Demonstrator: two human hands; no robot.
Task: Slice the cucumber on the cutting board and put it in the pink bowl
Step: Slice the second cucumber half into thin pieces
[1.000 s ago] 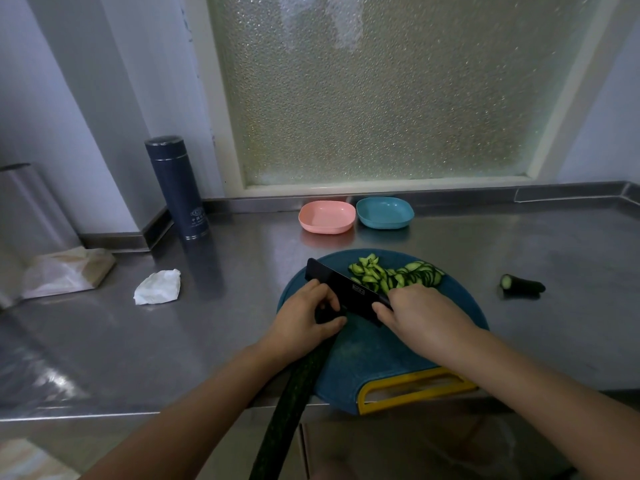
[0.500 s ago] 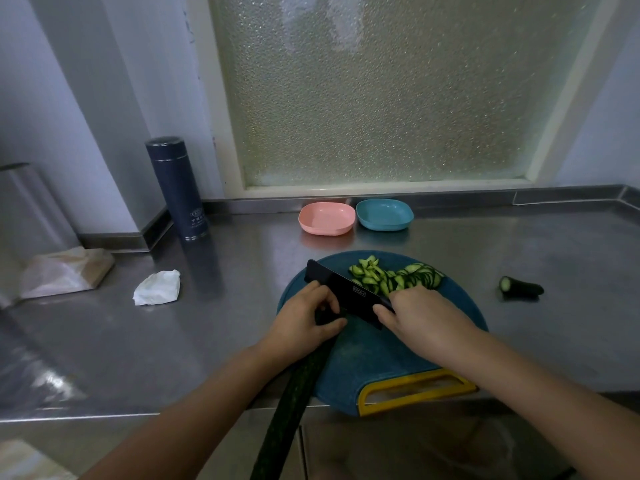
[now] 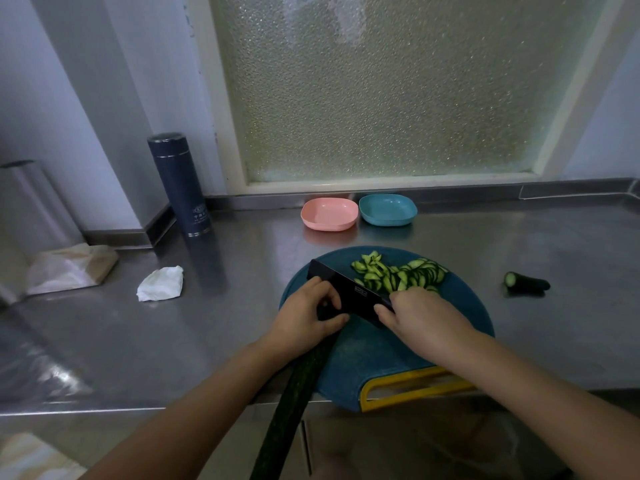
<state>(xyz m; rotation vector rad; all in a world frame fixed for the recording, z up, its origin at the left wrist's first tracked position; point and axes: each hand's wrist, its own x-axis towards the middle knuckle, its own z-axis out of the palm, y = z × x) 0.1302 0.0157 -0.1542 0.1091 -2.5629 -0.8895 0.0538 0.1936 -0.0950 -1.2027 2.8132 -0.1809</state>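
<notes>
Both forearms come in from the near edge and meet over the cutting board [image 3: 363,358], a round teal one with a yellow handle slot on its near side.

The left hand [image 3: 304,313] sits palm-down on the board's left part. Its fingers are curled over the cucumber [image 3: 298,393] and clamp it down, with the thumb tucked in on the right side and the knuckles right up against the knife [image 3: 346,289]. The right hand [image 3: 422,317] is over the middle of the board, wrapped round the knife's handle. The handle itself is hidden under the fingers, but the grip looks closed tight.

The black blade runs from that hand toward the board's far-left rim and crosses the cucumber just past the left fingertips.

The cucumber is long and dark. Its long axis runs from well off the board's near edge, hanging out past the counter [image 3: 207,323], up onto the board and leaning slightly right. The cut end points at the board's far side and sits under the left hand, so I can't really see it.

A pile of slices [image 3: 398,275] lies on the far part of the board. The pink bowl [image 3: 329,214] is just beyond the board's far edge, with a blue bowl [image 3: 388,210] touching it on the right. A cucumber stub [image 3: 526,282] lies off the board's right side. A crumpled tissue [image 3: 161,284] is well off to the board's left, and a dark flask [image 3: 180,185] stands far-left of the board.
</notes>
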